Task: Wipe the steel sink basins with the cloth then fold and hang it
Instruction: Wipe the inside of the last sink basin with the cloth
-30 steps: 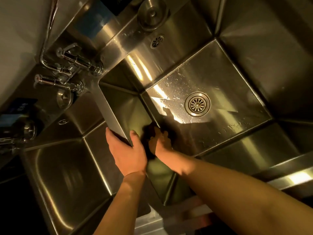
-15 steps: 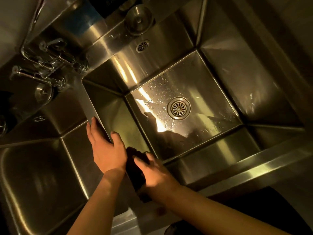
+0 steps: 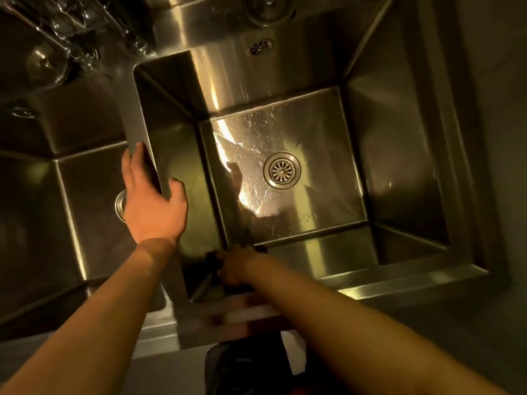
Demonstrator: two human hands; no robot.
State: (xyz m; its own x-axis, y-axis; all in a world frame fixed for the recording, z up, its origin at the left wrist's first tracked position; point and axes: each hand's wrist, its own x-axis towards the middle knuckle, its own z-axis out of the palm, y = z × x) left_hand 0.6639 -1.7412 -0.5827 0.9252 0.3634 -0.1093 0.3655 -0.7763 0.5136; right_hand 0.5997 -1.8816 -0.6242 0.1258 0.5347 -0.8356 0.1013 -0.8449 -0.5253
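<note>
The right basin (image 3: 313, 132) is wide open around its drain (image 3: 282, 170). The left hand (image 3: 151, 201) rests on the divider (image 3: 144, 155), blocking that edge.

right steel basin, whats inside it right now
Inside the right steel basin: round drain strainer, water droplets, and the right hand pressing a dark cloth, mostly hidden by that hand.
</note>
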